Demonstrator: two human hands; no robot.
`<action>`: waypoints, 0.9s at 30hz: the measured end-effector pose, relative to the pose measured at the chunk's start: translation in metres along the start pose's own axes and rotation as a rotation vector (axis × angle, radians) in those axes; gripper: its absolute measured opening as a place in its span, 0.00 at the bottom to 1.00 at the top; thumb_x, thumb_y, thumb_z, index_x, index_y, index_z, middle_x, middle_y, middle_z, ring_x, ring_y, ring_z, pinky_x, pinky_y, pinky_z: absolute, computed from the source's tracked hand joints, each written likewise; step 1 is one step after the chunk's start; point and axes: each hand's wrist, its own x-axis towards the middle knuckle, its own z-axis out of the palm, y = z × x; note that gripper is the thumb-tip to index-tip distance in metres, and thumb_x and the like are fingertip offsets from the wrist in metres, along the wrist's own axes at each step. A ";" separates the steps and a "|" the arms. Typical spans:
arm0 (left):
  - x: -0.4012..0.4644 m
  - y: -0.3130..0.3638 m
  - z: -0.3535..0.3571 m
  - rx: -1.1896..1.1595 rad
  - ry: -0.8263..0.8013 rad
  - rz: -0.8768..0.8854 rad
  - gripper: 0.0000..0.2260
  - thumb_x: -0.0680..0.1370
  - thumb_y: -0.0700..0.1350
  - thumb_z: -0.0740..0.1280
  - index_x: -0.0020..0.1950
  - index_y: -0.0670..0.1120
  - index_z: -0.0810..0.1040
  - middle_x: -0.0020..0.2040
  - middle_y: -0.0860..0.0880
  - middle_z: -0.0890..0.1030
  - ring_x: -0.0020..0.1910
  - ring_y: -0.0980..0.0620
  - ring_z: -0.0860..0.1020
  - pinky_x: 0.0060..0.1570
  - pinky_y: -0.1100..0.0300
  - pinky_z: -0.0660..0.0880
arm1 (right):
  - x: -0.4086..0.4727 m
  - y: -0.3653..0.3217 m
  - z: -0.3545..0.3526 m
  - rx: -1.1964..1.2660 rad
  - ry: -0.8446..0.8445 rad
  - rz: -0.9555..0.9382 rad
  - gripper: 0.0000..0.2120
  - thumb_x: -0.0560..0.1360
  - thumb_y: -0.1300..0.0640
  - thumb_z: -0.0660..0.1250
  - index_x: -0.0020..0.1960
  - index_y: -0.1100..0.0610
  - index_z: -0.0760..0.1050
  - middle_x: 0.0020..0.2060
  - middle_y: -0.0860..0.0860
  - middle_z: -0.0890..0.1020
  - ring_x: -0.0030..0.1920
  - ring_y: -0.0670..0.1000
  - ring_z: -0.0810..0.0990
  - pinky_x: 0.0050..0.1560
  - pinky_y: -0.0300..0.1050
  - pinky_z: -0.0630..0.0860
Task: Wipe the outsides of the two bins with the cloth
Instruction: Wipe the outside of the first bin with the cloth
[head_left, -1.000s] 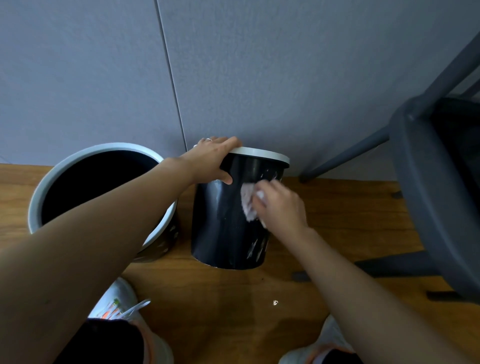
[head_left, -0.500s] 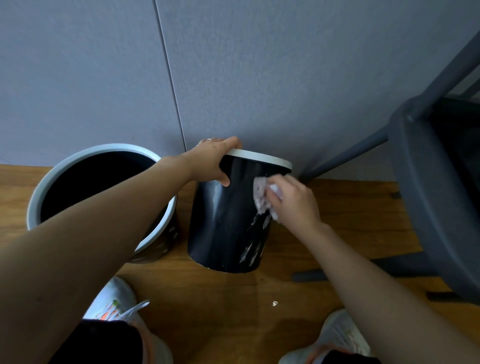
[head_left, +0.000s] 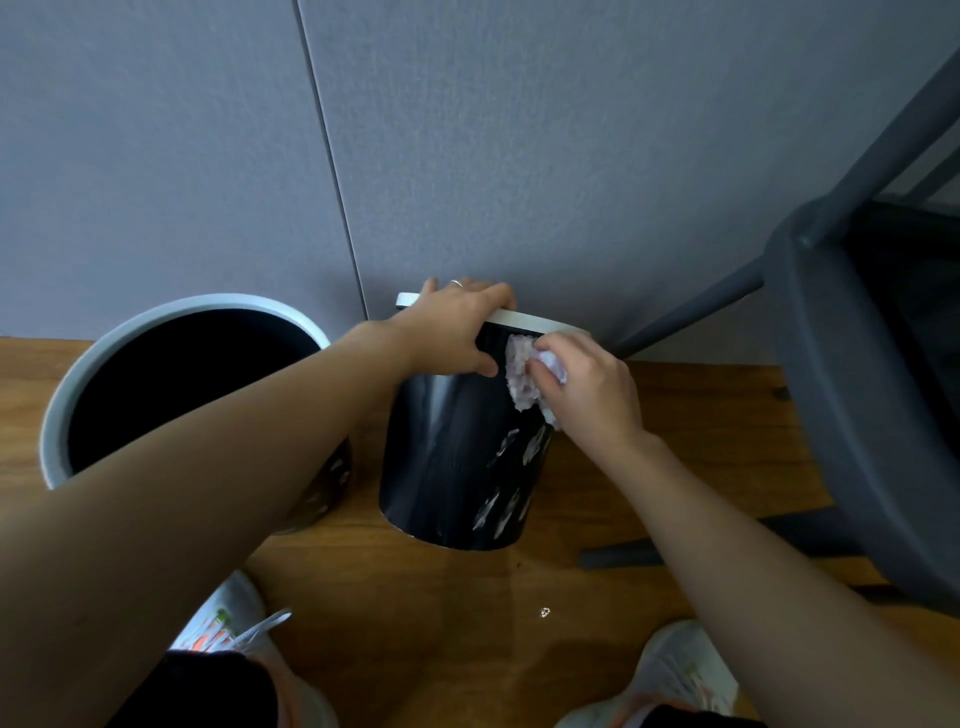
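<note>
A small black bin with a white rim stands on the wooden floor by the grey wall, tilted a little toward me. My left hand grips its rim from above, thumb on the outer side. My right hand holds a crumpled pale cloth and presses it against the bin's upper outside, just under the rim. A larger black bin with a pale grey rim stands to the left, partly hidden behind my left forearm.
A dark grey chair fills the right side, its legs reaching to the wall and across the floor. The grey wall is right behind both bins. My two shoes show at the bottom, with a small white scrap on the floor between them.
My right hand has moved the cloth up the small bin's side, from mid-height to just below the rim. My left hand has kept its hold on the rim.
</note>
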 end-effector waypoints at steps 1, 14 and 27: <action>0.001 0.001 0.000 -0.011 -0.005 -0.007 0.27 0.66 0.51 0.76 0.60 0.51 0.68 0.51 0.54 0.72 0.58 0.46 0.71 0.61 0.44 0.64 | 0.000 -0.001 0.000 0.000 0.001 -0.005 0.08 0.77 0.55 0.68 0.53 0.59 0.79 0.45 0.55 0.81 0.42 0.56 0.79 0.36 0.41 0.69; -0.004 -0.013 -0.004 -0.228 -0.026 -0.051 0.30 0.67 0.42 0.75 0.65 0.60 0.70 0.49 0.60 0.75 0.57 0.51 0.65 0.61 0.47 0.64 | 0.002 0.003 0.002 -0.015 0.054 0.007 0.07 0.76 0.56 0.69 0.51 0.58 0.79 0.43 0.55 0.81 0.40 0.58 0.79 0.35 0.43 0.70; -0.007 -0.023 0.002 -0.082 -0.018 -0.066 0.32 0.71 0.43 0.74 0.71 0.57 0.65 0.60 0.50 0.73 0.60 0.44 0.68 0.65 0.45 0.64 | -0.004 -0.001 0.017 0.086 0.051 0.111 0.08 0.76 0.55 0.68 0.53 0.57 0.78 0.43 0.53 0.79 0.41 0.54 0.77 0.36 0.43 0.71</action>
